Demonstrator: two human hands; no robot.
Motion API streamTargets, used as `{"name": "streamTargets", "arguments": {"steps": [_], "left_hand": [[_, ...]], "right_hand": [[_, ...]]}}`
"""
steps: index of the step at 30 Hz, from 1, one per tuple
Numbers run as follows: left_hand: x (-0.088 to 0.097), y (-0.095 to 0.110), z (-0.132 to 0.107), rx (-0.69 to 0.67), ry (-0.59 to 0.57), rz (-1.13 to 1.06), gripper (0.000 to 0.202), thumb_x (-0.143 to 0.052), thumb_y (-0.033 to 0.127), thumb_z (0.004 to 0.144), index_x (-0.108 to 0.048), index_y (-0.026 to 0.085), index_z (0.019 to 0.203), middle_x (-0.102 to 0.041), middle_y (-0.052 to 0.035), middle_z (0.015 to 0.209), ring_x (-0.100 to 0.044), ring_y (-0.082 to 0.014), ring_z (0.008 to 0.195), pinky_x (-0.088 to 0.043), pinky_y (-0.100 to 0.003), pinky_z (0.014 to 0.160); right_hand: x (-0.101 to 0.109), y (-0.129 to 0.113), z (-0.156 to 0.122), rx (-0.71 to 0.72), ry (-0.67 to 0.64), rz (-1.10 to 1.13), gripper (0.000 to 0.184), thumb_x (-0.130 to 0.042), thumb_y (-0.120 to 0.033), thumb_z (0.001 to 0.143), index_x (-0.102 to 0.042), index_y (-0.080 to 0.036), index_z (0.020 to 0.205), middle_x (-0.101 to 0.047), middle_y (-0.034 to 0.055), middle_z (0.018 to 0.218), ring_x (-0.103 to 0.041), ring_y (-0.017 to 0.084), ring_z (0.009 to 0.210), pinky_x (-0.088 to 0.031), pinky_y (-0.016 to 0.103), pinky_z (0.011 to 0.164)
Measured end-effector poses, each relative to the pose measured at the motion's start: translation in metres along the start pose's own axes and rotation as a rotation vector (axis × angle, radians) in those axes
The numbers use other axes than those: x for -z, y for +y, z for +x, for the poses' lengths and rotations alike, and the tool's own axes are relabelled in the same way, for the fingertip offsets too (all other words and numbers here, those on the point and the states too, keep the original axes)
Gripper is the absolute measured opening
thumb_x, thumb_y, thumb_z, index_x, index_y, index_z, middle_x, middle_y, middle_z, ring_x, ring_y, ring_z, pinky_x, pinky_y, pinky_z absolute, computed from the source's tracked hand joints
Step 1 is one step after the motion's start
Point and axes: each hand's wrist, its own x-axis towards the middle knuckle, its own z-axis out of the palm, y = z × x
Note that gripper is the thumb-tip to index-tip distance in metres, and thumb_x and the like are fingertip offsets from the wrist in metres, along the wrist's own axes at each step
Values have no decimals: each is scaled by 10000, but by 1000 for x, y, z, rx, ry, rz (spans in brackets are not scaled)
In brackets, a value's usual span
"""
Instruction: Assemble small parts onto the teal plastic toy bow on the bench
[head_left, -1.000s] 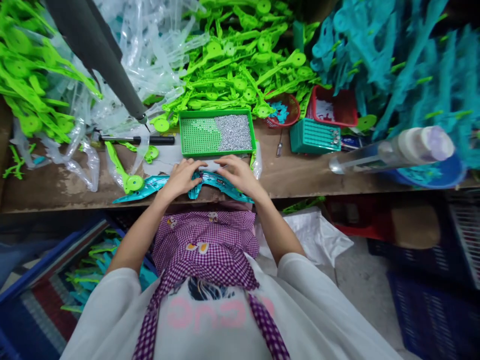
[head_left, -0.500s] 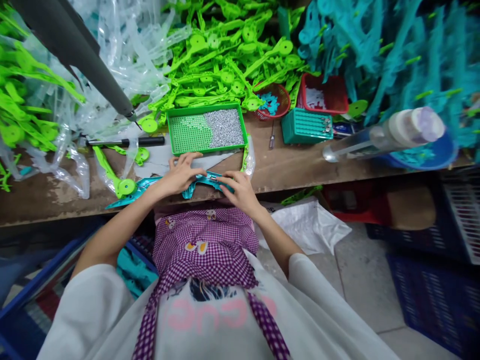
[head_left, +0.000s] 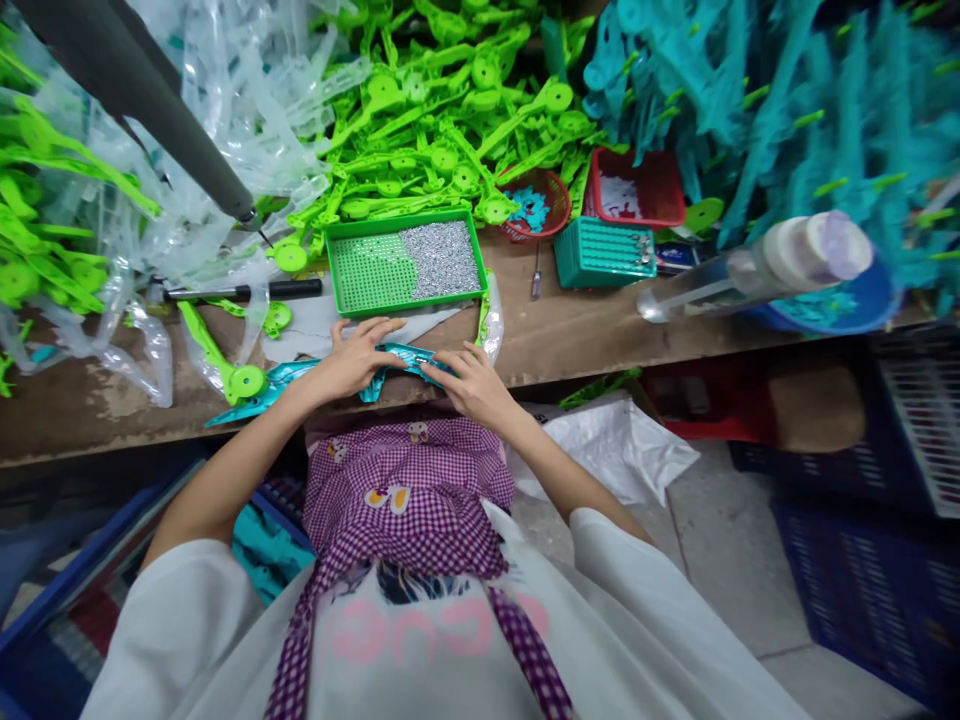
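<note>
A long teal plastic part [head_left: 262, 392] lies along the near edge of the wooden bench [head_left: 600, 335]. My left hand [head_left: 352, 360] rests on its middle with the fingers spread flat, pressing it down. My right hand [head_left: 469, 382] is curled over the part's right end, fingertips pinching it. Just behind my hands stands a green tray [head_left: 405, 262], half covered with small silver screws. A loose green plastic part [head_left: 221, 360] lies to the left of my left hand.
Heaps of green parts [head_left: 442, 130], clear plastic pieces [head_left: 247, 90] and teal parts [head_left: 765, 100] fill the back of the bench. A black screwdriver [head_left: 240, 292], a teal basket [head_left: 604, 252], two red baskets and a hanging grey tool [head_left: 150, 110] stand nearby. Blue crates are on the floor.
My right hand has slid back toward the bench edge along the teal part and curled onto it. The left hand has stayed on the part. The view has shifted slightly.
</note>
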Motion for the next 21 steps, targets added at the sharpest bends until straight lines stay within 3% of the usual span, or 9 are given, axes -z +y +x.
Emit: {"name": "streamTargets", "arguments": {"steps": [4,8,10,12,14,16,18,21], "left_hand": [[-2,0,-1,24,12,-11,427,-476,85,915,-710,385,1109,-321,-25,1583,-294,-332,1415,-169,-679,1056],[-4,0,-2,28,33,-20,449,-474,74,906,-703,392,1125,-321,-31,1582,-313,-334,1407,-169,-684,1059],[-5,0,-2,16,28,-22,485,-463,43,890,-701,391,1131,-332,-35,1577,-319,-331,1406,-151,-685,1067],[-5,0,-3,14,18,-22,496,-451,28,883,-704,378,1126,-366,-42,1558,-334,-323,1399,-143,-682,1075],[-5,1,-3,26,13,-27,483,-433,36,895,-704,361,1129,-391,-55,1542,-360,-310,1383,-151,-674,1080],[-4,2,-4,42,14,-39,466,-413,57,914,-696,344,1148,-392,-68,1539,-376,-299,1372,-167,-660,1086],[-3,3,-4,50,9,-51,457,-408,68,918,-692,332,1159,-382,-75,1544,-374,-296,1372,-179,-652,1087],[0,5,-3,74,-15,-59,470,-412,47,898,-707,332,1127,-380,-72,1546,-358,-303,1382,-181,-666,1073]], "right_hand": [[3,-3,2,-29,13,99,354,-433,-148,948,-615,-228,1241,-654,105,1236,-601,229,1113,-367,528,1070],[16,0,3,-113,99,329,283,-470,-202,953,-655,-224,1166,-679,96,1153,-627,207,1084,-450,484,1018],[30,3,10,-215,241,455,240,-491,-261,958,-676,-245,1110,-692,70,1086,-642,192,1038,-505,439,960],[48,6,24,-336,467,542,225,-492,-318,964,-680,-274,1079,-693,38,1044,-646,182,1019,-535,409,921],[68,6,45,-424,705,583,256,-450,-367,981,-661,-287,1104,-677,19,1043,-642,178,1026,-538,403,927],[85,6,66,-454,852,600,314,-383,-397,1002,-625,-281,1163,-651,25,1077,-633,179,1052,-532,397,940],[96,6,78,-457,859,589,356,-335,-409,1012,-601,-272,1204,-633,36,1124,-623,188,1083,-524,394,951],[95,14,66,-495,724,503,369,-343,-422,1007,-627,-253,1171,-649,46,1119,-625,203,1085,-519,402,940]]}}
